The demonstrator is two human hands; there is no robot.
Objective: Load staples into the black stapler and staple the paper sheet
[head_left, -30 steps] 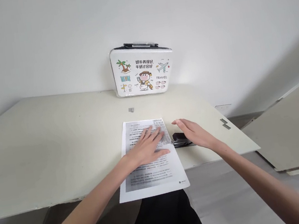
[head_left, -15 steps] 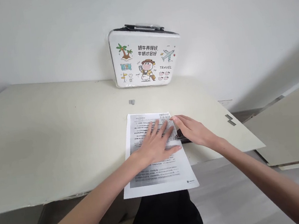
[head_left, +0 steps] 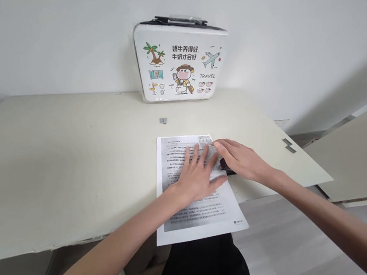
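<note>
A printed sheet of paper (head_left: 196, 231) lies on the table, its lower end reaching past the front edge. My left hand (head_left: 198, 178) rests flat on the sheet with its fingers spread, covering part of the text. At the paper's right edge is a black stapler (head_left: 224, 166), mostly hidden beneath my right hand (head_left: 241, 159). The right fingers are closed over the top of it, and its metal front end meets the sheet's edge. How far the paper reaches into it cannot be made out.
A white case (head_left: 182, 60) with cartoon prints and a black handle stands against the wall. Small grey pieces (head_left: 163, 120) lie on the table (head_left: 72, 171) behind the paper. More grey pieces (head_left: 289, 146) sit near its right edge. A pale board (head_left: 366, 152) stands to the right.
The view has shifted slightly, so the case appears higher and larger. Both hands keep nearly the same pose on the paper and the stapler.
</note>
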